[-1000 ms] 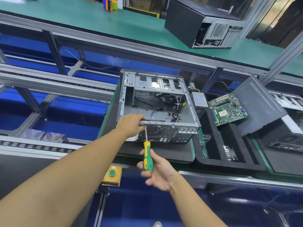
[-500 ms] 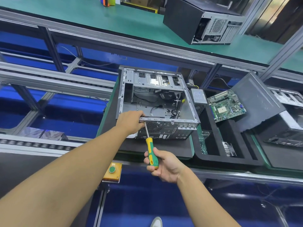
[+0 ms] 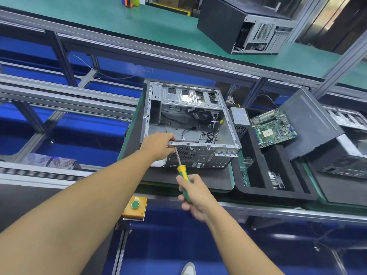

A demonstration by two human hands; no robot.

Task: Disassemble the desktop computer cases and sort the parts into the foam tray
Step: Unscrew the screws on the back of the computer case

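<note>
On a black mat (image 3: 198, 179) in the middle of the view, the computer case (image 3: 164, 128) is lying on its side with its panel off, showing a bare grey metal shell, a drive cage along its far edge, loose black cables inside and a perforated fan grille on its near face. The left hand (image 3: 156, 145) is gripping the case's near top rail at the left corner, fingers curled over the edge. The right hand (image 3: 195, 195), just in front of the case, is clamping its fingers round the yellow-and-green handle of a screwdriver (image 3: 183, 173), whose shaft is angling up to the rail beside the left hand. Right of the case, the black foam tray (image 3: 258, 190) is holding a grey power supply (image 3: 239, 117) and a green motherboard (image 3: 273, 128), with a dark side panel (image 3: 309, 124) leaning further right. Beyond the case, a closed black case (image 3: 238, 26) is sitting on the green counter (image 3: 139, 22).
</note>
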